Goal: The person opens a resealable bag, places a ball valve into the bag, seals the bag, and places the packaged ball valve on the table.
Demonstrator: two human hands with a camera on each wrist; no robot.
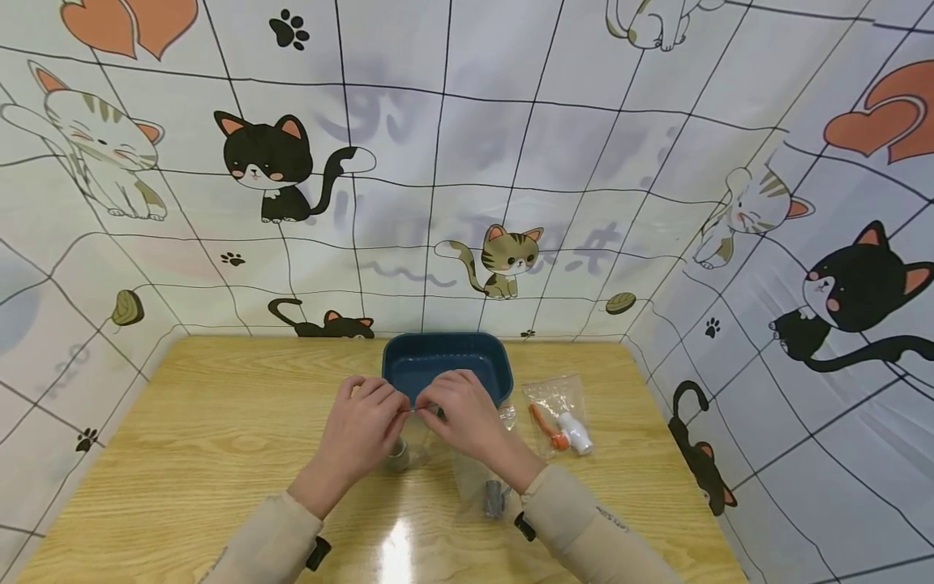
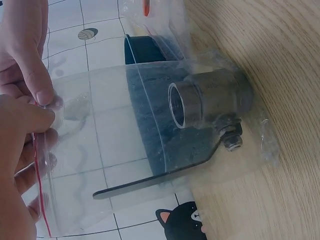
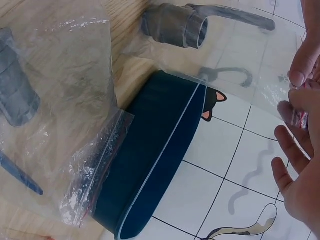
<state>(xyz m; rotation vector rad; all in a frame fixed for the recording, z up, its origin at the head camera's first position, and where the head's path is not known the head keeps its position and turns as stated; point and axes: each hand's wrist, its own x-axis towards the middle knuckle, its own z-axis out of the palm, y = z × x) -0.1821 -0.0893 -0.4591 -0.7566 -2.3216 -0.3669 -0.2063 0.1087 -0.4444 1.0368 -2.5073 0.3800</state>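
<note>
My left hand [image 1: 361, 426] and right hand [image 1: 467, 414] meet above the front of a dark blue bin. Both pinch the red-striped zip edge of a clear zip-lock bag [image 2: 75, 150], finger and thumb close together. Inside the bag lies a metal ball valve [image 2: 210, 102] with a long lever handle [image 2: 150, 182]; the valve's body sits at the bag's bottom, by the wooden table. In the right wrist view the same valve [image 3: 175, 25] shows through the plastic, near the bin's end. Whether the zip is parted cannot be made out.
The blue bin [image 1: 503, 357] stands at the table's back edge. Right of my hands lies another clear bag [image 3: 70, 75] with a grey metal fitting [image 3: 17, 80]. Farther right, a third bag [image 1: 558, 389] holds an orange piece [image 1: 558, 440] and a white piece [image 1: 576, 432].
</note>
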